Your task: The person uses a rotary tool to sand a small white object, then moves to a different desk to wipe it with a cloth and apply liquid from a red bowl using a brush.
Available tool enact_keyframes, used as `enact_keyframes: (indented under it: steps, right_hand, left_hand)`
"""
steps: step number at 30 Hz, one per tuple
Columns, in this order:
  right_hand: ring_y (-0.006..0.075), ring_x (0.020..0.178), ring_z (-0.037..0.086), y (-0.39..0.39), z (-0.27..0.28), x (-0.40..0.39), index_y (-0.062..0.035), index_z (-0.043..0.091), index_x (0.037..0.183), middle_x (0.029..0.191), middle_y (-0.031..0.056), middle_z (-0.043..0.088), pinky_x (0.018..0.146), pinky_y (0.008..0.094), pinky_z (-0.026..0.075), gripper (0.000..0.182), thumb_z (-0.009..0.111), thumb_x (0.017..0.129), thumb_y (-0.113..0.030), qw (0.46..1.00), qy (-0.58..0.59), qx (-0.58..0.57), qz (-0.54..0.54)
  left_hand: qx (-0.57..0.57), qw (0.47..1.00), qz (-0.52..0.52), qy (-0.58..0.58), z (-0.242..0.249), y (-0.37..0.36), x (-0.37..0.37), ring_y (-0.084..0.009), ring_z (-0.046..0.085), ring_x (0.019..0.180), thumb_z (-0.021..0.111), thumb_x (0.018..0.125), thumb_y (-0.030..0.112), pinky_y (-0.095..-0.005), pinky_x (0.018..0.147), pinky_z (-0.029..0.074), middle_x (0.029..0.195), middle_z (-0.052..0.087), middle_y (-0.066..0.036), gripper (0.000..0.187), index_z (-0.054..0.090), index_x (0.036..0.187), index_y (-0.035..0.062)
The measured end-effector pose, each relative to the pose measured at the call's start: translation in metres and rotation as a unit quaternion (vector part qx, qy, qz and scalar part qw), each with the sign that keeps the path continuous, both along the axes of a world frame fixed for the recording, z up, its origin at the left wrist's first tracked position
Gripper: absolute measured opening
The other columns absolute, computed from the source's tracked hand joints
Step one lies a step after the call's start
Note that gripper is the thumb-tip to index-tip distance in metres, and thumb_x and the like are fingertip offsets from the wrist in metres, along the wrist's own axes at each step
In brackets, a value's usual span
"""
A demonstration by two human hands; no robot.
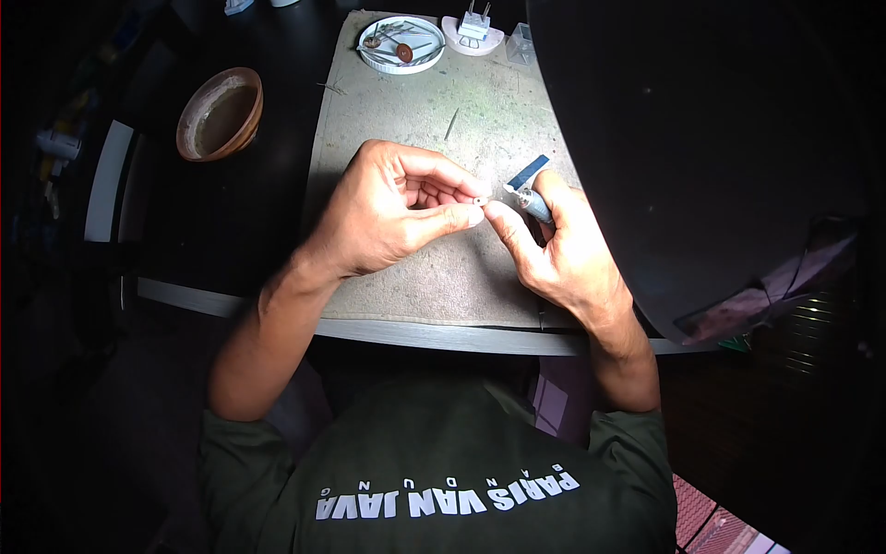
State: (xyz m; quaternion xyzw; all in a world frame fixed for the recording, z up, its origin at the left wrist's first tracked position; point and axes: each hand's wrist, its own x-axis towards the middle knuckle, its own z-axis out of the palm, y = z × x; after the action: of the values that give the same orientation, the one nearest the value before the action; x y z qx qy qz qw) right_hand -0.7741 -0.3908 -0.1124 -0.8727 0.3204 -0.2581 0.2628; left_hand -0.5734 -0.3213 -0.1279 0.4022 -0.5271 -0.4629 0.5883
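My left hand (397, 217) is curled over the grey work mat (406, 120), its thumb and forefinger pinched on a tiny pale piece (482, 198). My right hand (565, 254) faces it fingertip to fingertip and grips a small blue-handled tool (535, 205) with a metal tip. A blue-and-white strip (528, 173) sticks up from that hand. The tool's tip sits right next to the pinched piece; whether they touch is too small to tell.
A white dish (401, 63) holding small bits and a brown disc stands at the mat's far edge, next to a white holder (472, 35). A brown bowl (220, 113) sits on the dark table at left. A thin pin (451, 125) lies on the mat. A large dark shade (711, 148) blocks the right side.
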Motion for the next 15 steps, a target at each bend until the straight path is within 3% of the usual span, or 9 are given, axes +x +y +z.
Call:
enact_keyframes:
  steps: [5,11,15]
  right_hand:
    - [0.014,0.05,0.039,0.002,0.005,0.0,-0.0032,0.05,0.077,0.059,0.005,0.043,0.047,0.0308,0.034,0.033,0.079,0.085,-0.019,1.0,0.03,0.006,-0.001]
    - [0.0251,0.045,0.051,0.008,0.012,0.007,-0.0005,0.052,0.077,0.055,0.0128,0.05,0.045,0.0354,0.039,0.036,0.081,0.082,-0.021,0.997,0.048,-0.052,0.037]
    - [0.0263,0.042,0.053,0.011,0.027,0.013,-0.0004,0.051,0.075,0.051,0.0136,0.05,0.043,0.0363,0.039,0.038,0.081,0.082,-0.023,0.994,0.091,-0.051,0.026]
  left_hand:
    - [-0.025,0.999,0.035,-0.022,0.0,0.001,-0.002,-0.0057,0.062,0.073,0.075,0.083,0.0,-0.0194,0.067,0.051,0.083,0.071,-0.005,0.012,0.074,0.095,-0.0034]
    - [-0.079,0.988,0.086,-0.097,0.001,0.003,-0.005,-0.0069,0.062,0.07,0.073,0.079,-0.003,-0.0212,0.064,0.049,0.081,0.071,-0.007,0.014,0.075,0.093,-0.0019]
    - [-0.089,0.983,0.105,-0.122,0.001,0.002,-0.008,-0.0094,0.064,0.07,0.072,0.077,-0.003,-0.0228,0.065,0.05,0.08,0.071,-0.009,0.015,0.075,0.091,-0.001]
